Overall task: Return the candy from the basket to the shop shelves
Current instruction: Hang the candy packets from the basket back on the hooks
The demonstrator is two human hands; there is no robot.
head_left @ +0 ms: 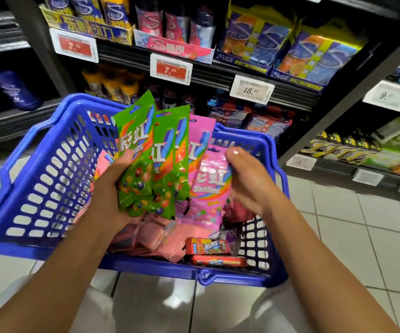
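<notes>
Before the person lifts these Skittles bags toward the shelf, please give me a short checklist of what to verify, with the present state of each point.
1. Left hand grips the green bags: ok.
2. Right hand holds the pink bags: ok, thumb on front.
3. Bags are clear of the blue basket rim: ok.
4. Colours sorted, green left, pink right: ok.
5. Matching Skittles place on the shelf: cannot tell, none in view.
6. Basket is steady: cannot tell, its support is hidden.
</notes>
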